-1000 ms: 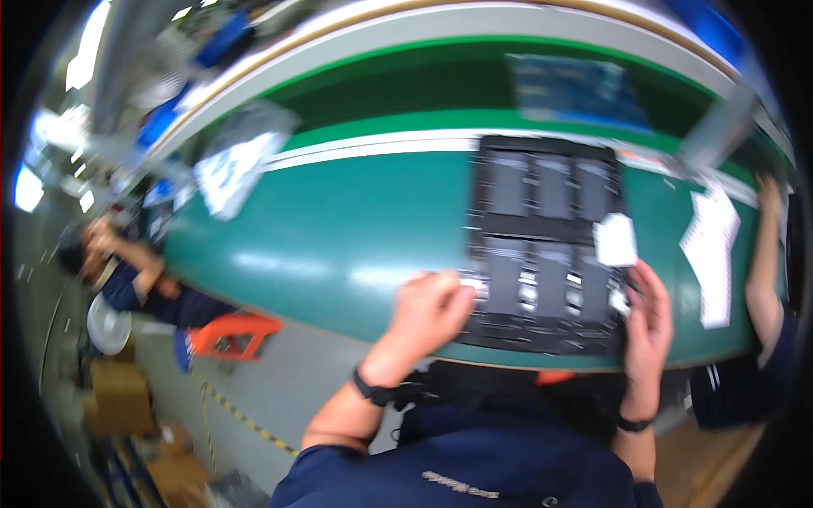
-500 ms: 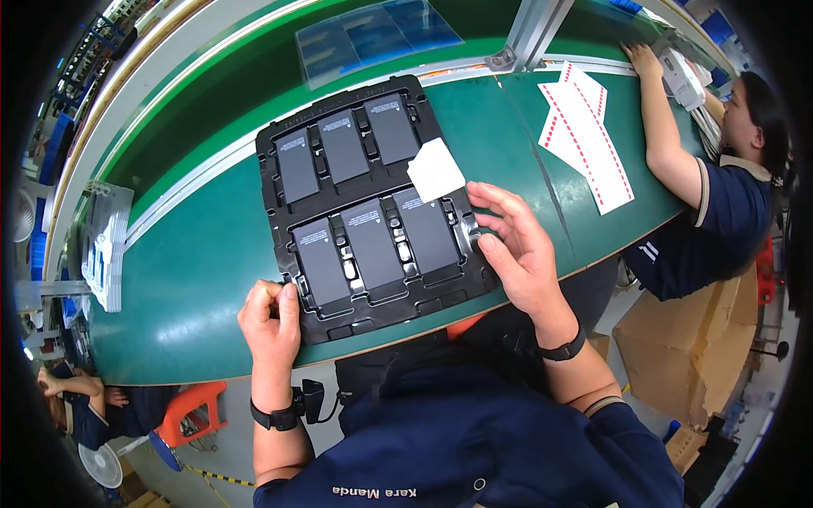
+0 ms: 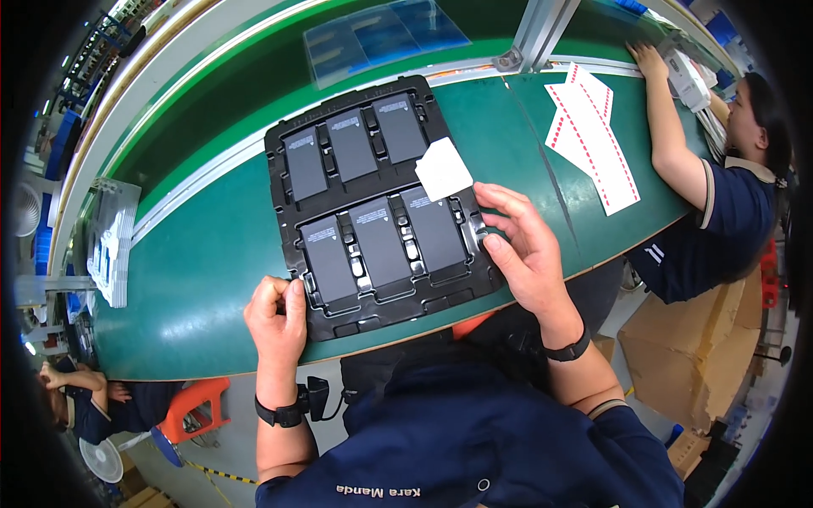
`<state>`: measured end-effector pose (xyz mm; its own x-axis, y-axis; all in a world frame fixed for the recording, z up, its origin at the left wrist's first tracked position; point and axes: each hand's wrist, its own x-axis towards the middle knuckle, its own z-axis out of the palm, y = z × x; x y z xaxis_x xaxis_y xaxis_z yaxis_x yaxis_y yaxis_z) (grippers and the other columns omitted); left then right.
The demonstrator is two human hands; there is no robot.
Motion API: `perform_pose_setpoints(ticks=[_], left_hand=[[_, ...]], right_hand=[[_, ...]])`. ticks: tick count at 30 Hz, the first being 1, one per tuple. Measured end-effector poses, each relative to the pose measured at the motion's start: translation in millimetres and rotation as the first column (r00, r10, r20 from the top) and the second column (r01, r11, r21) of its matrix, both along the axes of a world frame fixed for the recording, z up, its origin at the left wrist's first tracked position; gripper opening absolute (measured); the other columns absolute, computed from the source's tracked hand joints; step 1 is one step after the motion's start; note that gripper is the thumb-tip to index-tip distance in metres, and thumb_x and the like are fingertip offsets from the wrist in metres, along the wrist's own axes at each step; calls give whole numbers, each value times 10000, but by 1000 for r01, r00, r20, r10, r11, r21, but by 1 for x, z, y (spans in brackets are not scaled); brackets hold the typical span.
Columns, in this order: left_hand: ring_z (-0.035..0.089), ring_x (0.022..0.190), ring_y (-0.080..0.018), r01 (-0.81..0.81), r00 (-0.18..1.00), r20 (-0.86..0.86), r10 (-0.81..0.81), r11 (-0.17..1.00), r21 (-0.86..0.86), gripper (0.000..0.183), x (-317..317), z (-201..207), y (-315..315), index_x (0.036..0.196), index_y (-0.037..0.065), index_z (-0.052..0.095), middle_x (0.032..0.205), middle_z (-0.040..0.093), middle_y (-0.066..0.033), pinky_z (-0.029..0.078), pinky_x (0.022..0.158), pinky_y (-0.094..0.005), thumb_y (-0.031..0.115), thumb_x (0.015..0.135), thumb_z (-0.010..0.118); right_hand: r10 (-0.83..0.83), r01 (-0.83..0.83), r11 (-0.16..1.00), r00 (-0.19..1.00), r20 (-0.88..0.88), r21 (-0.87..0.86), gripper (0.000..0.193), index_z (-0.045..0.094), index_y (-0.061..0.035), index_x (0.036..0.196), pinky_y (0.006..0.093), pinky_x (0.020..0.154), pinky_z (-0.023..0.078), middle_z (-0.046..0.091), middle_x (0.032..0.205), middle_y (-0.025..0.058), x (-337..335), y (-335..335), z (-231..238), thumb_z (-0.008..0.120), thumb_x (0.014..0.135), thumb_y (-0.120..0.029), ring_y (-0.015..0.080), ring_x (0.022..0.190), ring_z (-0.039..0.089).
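A black moulded plastic tray lies on the green table, slightly askew. Two rows of flat dark-grey battery packs fill its pockets, each with small pale print at its upper end. My left hand is closed at the tray's near left edge, thumb and forefinger pinching the rim. At the right edge, my right hand has its fingers apart and bent towards the rim, thumb close to the edge. Just beyond those fingertips, a small white card with cut corners covers part of the tray and its packs.
White strips with red dashes lie crossed on the table to the right. Clear plastic trays are stacked at the left. Past a metal post, a co-worker reaches over the table. A cardboard box stands below.
The whole view has shifted slightly, so tray and hands appear a little further right. My hands keep the same places at the tray's edges.
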<state>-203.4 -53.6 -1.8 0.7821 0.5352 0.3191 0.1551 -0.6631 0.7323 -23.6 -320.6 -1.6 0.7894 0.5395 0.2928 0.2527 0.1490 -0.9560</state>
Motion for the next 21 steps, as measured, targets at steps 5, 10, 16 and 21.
perform_pose_setpoints(ticks=[5,10,16,21], left_hand=[[373,575,-67,20,1000,11,-21,998,53,267,0,0,-1,713,26,461,613,446,9,318,521,-240,73,922,620],[389,558,-83,-2,1000,4,2,1000,28,264,0,1,-2,698,18,469,612,459,-11,330,507,-247,53,890,647],[399,535,-94,-21,1000,-4,21,1000,1,269,1,-1,0,684,11,473,614,471,-31,339,487,-250,36,860,675],[391,534,-89,-14,1000,2,14,1000,15,273,0,-1,1,685,13,469,613,466,-25,335,484,-246,38,866,672]], right_hand=[[-23,23,999,1000,13,-31,390,551,-28,1285,352,1009,435,502,1361,128,-2,0,4,576,896,-2,228,1246,503],[-23,27,998,998,65,-51,370,578,-44,1264,346,992,448,511,1353,120,0,0,4,578,895,-22,222,1222,518],[-28,32,998,998,59,-62,344,599,-40,1239,345,988,452,515,1348,120,0,1,4,582,896,-31,223,1208,528],[-20,24,998,998,64,-56,340,603,-38,1235,348,989,452,515,1349,120,0,1,4,581,896,-30,223,1210,527]])
